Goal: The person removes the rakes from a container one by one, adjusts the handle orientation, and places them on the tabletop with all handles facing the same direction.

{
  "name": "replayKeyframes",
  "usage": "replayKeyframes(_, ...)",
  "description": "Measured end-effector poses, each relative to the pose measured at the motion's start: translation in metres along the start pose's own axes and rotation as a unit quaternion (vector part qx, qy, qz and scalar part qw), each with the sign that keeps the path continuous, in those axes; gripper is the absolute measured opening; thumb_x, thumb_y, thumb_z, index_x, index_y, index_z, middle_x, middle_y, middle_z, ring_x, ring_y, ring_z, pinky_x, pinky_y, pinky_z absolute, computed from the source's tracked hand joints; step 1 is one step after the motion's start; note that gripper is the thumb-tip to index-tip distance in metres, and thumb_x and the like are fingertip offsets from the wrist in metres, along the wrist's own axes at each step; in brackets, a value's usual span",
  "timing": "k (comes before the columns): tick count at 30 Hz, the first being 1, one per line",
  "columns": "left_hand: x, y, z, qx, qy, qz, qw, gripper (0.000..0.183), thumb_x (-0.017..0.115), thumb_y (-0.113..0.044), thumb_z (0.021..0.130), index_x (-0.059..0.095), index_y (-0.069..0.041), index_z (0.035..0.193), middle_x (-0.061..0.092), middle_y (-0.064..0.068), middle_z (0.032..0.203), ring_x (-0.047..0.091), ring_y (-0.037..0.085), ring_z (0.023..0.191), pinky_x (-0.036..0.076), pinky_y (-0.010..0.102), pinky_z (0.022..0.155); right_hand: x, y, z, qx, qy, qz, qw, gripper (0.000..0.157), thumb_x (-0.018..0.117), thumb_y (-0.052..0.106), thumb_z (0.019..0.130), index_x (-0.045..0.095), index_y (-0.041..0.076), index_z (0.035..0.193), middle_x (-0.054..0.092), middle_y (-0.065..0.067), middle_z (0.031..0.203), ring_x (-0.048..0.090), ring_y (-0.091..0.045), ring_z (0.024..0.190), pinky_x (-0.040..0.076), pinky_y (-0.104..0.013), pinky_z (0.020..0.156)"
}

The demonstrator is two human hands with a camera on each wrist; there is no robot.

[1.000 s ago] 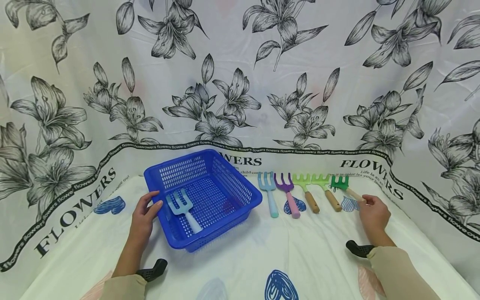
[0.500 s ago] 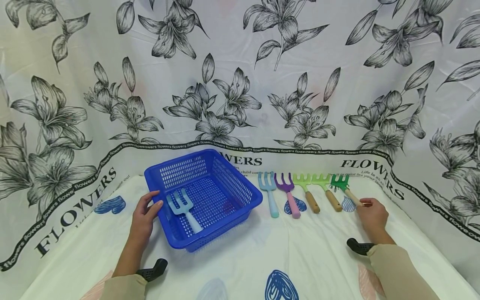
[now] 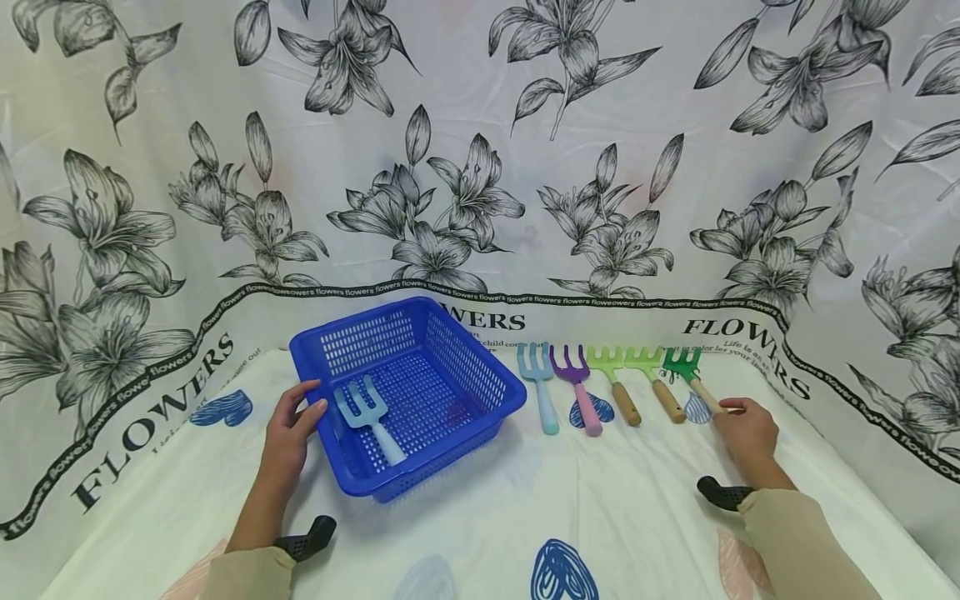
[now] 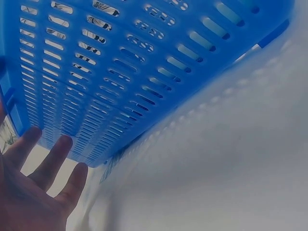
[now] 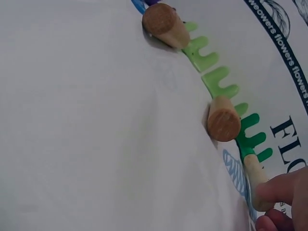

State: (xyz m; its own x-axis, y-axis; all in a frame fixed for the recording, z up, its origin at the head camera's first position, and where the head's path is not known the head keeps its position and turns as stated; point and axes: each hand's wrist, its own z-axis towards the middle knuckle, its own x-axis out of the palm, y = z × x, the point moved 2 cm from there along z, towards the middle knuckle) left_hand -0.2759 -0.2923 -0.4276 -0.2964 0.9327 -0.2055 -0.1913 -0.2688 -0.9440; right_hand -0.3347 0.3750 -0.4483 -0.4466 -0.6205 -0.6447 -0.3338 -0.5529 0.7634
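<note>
In the head view, my left hand (image 3: 292, 429) holds the left rim of a blue plastic basket (image 3: 438, 452). Three of its fingers (image 4: 54, 159) reach along the basket's slotted outer wall in the left wrist view. A pale blue hand fork (image 3: 367, 412) lies inside the basket. My right hand (image 3: 746, 433) pinches the handle end of a dark green hand rake (image 3: 705, 394) at the right end of a row of tools; thumb and fingertips on the pale wooden handle show in the right wrist view.
Left of the dark green rake lie two light green rakes (image 3: 625, 403) with wooden handles, a purple-and-pink fork (image 3: 582, 398) and a light blue fork (image 3: 543, 397). Behind the basket and tools rises a flower-printed curtain (image 3: 480, 208). White cloth (image 3: 465, 550) covers the table.
My right hand has shifted slightly left with the rake's handle, so the dark green rake has turned a little and lies more in line with its neighbours. The left hand and basket stay put.
</note>
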Motion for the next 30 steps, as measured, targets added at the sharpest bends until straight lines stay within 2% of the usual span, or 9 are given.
replayKeyframes(8, -0.001, 0.002, 0.001, 0.000, -0.003, 0.002, 1.0000, 0.056, 0.051, -0.042, 0.100, 0.036, -0.017, 0.147, 0.021, 0.007, 0.160, 0.035, 0.040, 0.136, 0.032, 0.058, 0.107, 0.000, 0.011, 0.000, 0.006, -0.003, 0.020, 1.000, 0.042, 0.060, 0.019, 0.091, 0.055, -0.002, 0.127, 0.054, -0.019, 0.107, 0.050, -0.029, 0.085, 0.040, -0.035, 0.062)
replayKeyframes(16, -0.002, 0.004, -0.001, -0.003, -0.003, 0.003, 1.0000, 0.056, 0.050, -0.042, 0.100, 0.035, -0.016, 0.148, 0.021, 0.007, 0.160, 0.035, 0.040, 0.136, 0.032, 0.058, 0.107, 0.002, 0.043, -0.016, -0.026, 0.002, 0.045, 0.999, 0.046, 0.060, 0.024, 0.093, 0.052, -0.001, 0.131, 0.053, -0.018, 0.106, 0.049, -0.027, 0.086, 0.040, -0.034, 0.062)
replayKeyframes(24, -0.001, 0.003, 0.001, -0.001, 0.001, -0.004, 1.0000, 0.056, 0.051, -0.042, 0.100, 0.036, -0.017, 0.147, 0.021, 0.007, 0.160, 0.035, 0.040, 0.136, 0.032, 0.059, 0.107, 0.012, 0.073, -0.034, -0.055, 0.042, 0.121, 0.990, 0.055, 0.057, 0.025, 0.097, 0.039, 0.005, 0.144, 0.052, -0.014, 0.116, 0.065, -0.014, 0.080, 0.056, -0.029, 0.065)
replayKeyframes(26, -0.001, 0.002, 0.001, 0.000, 0.002, -0.005, 1.0000, 0.056, 0.051, -0.042, 0.100, 0.036, -0.017, 0.147, 0.021, 0.007, 0.160, 0.035, 0.040, 0.136, 0.032, 0.059, 0.107, 0.014, 0.081, -0.039, -0.060, 0.052, 0.131, 0.988, 0.055, 0.057, 0.025, 0.097, 0.037, 0.005, 0.145, 0.052, -0.015, 0.119, 0.066, -0.016, 0.082, 0.057, -0.031, 0.068)
replayKeyframes(30, 0.000, 0.002, 0.001, 0.002, 0.002, -0.006, 1.0000, 0.056, 0.051, -0.042, 0.100, 0.036, -0.017, 0.147, 0.021, 0.007, 0.159, 0.036, 0.040, 0.136, 0.033, 0.059, 0.106, 0.018, 0.094, -0.048, -0.077, 0.064, 0.140, 0.985, 0.057, 0.058, 0.028, 0.097, 0.036, 0.008, 0.146, 0.051, -0.013, 0.121, 0.066, -0.014, 0.083, 0.054, -0.027, 0.066)
